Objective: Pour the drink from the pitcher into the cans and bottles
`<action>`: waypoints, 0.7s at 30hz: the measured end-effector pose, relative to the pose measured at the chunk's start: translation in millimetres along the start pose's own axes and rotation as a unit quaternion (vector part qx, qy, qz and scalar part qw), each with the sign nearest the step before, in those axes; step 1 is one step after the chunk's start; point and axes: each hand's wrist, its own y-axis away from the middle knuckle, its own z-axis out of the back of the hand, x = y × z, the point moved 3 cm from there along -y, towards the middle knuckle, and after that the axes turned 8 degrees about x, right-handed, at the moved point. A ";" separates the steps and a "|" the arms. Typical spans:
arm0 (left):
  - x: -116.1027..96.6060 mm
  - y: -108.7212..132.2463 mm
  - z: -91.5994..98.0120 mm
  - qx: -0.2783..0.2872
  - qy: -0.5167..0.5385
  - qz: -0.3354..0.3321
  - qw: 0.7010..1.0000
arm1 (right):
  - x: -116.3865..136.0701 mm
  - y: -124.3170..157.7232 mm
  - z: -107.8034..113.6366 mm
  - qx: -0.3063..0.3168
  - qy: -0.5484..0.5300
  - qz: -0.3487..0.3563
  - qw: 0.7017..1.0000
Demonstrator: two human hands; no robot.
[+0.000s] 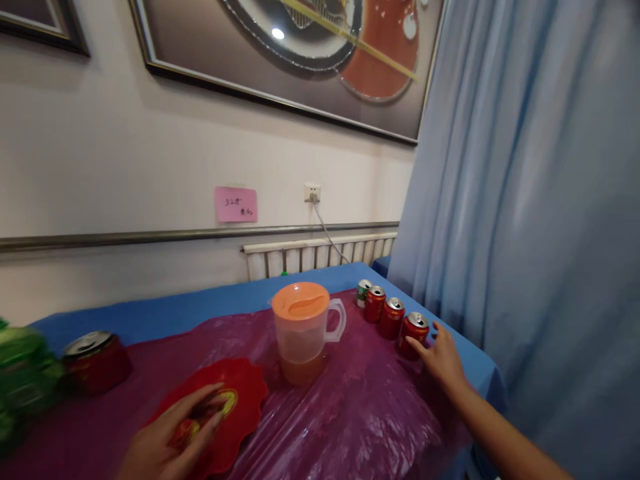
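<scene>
My right hand is beside the nearest red drink can, thumb in front of it and fingers spread at its right side; whether they touch is unclear. Behind that can, two more red cans and a green can form a row, all upright. Over a red scalloped plate my left hand curves, thumb and fingers apart. A small red and yellow piece shows between them; whether it lies on the plate or against the palm is unclear. A clear pitcher with an orange lid holds some amber liquid.
Purple plastic sheeting lies wrinkled over the blue tablecloth. On the left stand another red can and a green plastic bottle. A blue curtain hangs along the right edge; a radiator lies beyond the table.
</scene>
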 end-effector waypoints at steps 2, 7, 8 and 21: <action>-8.1 1.1 6.4 0.017 0.018 -0.003 1.000 | 0.3 27.6 -0.3 -0.024 0.018 0.019 0.999; -27.5 8.8 15.6 0.000 0.012 0.027 1.000 | 8.0 117.7 -27.5 0.151 0.075 0.210 0.963; -31.4 11.0 16.4 -0.003 0.017 0.033 0.999 | 6.2 130.8 -31.7 0.172 0.095 0.226 0.954; -53.9 102.3 15.6 0.106 0.042 0.092 0.989 | -70.4 132.1 -5.9 0.225 0.194 0.234 0.926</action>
